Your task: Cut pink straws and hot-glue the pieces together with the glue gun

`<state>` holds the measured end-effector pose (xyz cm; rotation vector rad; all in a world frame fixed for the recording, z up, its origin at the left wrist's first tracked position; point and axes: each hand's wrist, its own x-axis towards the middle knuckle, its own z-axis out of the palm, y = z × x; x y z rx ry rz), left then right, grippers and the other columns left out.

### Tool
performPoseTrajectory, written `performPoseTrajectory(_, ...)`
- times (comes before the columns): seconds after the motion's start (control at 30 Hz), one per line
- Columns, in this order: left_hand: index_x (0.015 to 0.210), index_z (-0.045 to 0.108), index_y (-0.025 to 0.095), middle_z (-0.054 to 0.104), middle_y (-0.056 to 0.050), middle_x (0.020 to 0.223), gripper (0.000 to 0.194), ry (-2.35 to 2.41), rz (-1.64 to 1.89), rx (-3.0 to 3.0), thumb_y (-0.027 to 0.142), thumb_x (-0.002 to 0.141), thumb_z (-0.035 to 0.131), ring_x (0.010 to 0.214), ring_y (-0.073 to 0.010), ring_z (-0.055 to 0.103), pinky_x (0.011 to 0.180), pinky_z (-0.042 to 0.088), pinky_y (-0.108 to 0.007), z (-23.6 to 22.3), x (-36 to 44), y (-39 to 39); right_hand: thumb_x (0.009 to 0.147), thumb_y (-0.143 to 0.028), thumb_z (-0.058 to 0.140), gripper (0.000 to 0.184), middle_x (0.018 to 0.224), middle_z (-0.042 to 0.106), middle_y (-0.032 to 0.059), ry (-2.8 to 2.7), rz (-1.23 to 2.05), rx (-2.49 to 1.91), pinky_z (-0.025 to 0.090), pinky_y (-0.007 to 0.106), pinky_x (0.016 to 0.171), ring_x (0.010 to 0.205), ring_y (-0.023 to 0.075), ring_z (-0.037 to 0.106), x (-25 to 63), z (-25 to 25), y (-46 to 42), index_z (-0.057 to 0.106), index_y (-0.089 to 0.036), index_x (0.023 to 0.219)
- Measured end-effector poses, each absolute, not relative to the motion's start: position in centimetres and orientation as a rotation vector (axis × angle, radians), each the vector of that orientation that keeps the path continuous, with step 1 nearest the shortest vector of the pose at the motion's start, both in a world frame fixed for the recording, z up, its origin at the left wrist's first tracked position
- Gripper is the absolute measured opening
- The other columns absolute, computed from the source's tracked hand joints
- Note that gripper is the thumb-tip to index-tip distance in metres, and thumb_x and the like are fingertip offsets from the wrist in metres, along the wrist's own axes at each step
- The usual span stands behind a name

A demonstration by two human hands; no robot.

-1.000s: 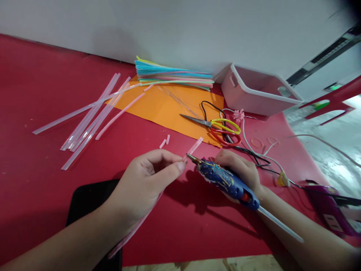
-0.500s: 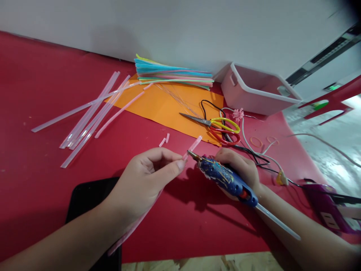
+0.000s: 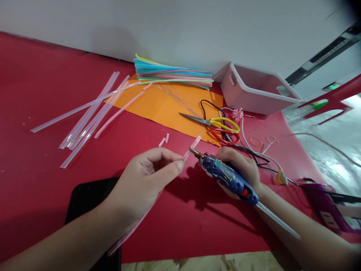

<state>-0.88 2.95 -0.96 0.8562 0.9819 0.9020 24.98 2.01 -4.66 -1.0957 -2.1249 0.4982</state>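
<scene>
My left hand (image 3: 146, 180) pinches a long pink straw (image 3: 192, 145) between thumb and fingers; its short end sticks out up and to the right, its long end runs back under my wrist. My right hand (image 3: 241, 165) is wrapped round a blue glue gun (image 3: 225, 176) with a clear glue stick jutting from its back. The gun's metal nozzle sits right beside the straw, just past my left fingertips. Two short pink straw offcuts (image 3: 164, 140) lie on the red table (image 3: 34, 75) just beyond.
Clear glue sticks (image 3: 84, 118) lie fanned at the left. An orange sheet (image 3: 166, 105) holds a bundle of coloured straws (image 3: 172, 73) and yellow-and-red scissors (image 3: 220, 126). A pink tub (image 3: 254, 90), cables, rubber bands, a purple power strip (image 3: 329, 210) and a black phone (image 3: 87, 195) surround my hands.
The glue gun's nozzle has edged up and nearer the straw. My left hand has barely moved and still pinches the straw.
</scene>
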Motion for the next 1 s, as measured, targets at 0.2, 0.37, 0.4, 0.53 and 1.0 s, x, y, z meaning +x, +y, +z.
performPoseTrajectory(0.2,0.070,0.072,0.023,0.069,0.007,0.068,0.012,0.984,0.892,0.849,0.016,0.080,0.073,0.067,-0.0043,0.060,0.066,0.045,-0.012,-0.64,-0.79,2.97,0.073,-0.023,0.069,0.030,0.080,0.058,0.0025,-2.126,0.490,-1.091,0.044,0.031,0.060,0.067,0.0183,0.055,25.26,-4.70,2.13,0.054,-0.023,0.099)
performPoseTrajectory(0.37,0.072,0.072,0.024,0.069,0.008,0.069,0.012,0.982,0.895,0.881,0.017,0.081,0.072,0.067,-0.0046,0.059,0.065,0.045,-0.013,-0.85,-0.75,3.03,0.075,-0.022,0.068,0.029,0.081,0.058,0.0035,-2.124,0.458,-1.126,0.044,0.033,0.060,0.068,0.0199,0.056,25.20,-4.52,2.00,0.054,-0.024,0.100)
performPoseTrajectory(0.4,0.072,0.072,0.024,0.068,0.008,0.069,0.012,0.987,0.894,0.887,0.017,0.082,0.072,0.067,-0.0046,0.059,0.065,0.045,-0.013,-0.87,-0.76,3.05,0.075,-0.022,0.068,0.028,0.081,0.059,0.0036,-2.123,0.455,-1.136,0.044,0.033,0.059,0.068,0.0201,0.056,25.18,-4.46,1.96,0.054,-0.025,0.100)
performPoseTrajectory(0.53,0.071,0.072,0.024,0.069,0.008,0.069,0.013,0.984,0.890,0.901,0.017,0.083,0.071,0.067,-0.0048,0.059,0.065,0.044,-0.014,-0.83,-0.78,3.10,0.076,-0.021,0.068,0.027,0.081,0.060,0.0035,-2.104,0.461,-1.149,0.045,0.033,0.059,0.067,0.0196,0.056,25.01,-4.29,1.93,0.053,-0.025,0.098)
performPoseTrajectory(1.0,0.071,0.072,0.023,0.070,0.009,0.069,0.012,0.980,0.880,0.876,0.017,0.081,0.072,0.067,-0.0037,0.059,0.064,0.044,-0.012,-0.76,-0.80,3.01,0.075,-0.019,0.068,0.023,0.073,0.060,0.0014,-2.031,0.323,-1.168,0.043,0.030,0.051,0.056,0.0162,0.055,24.31,-4.00,2.15,0.054,-0.025,0.093)
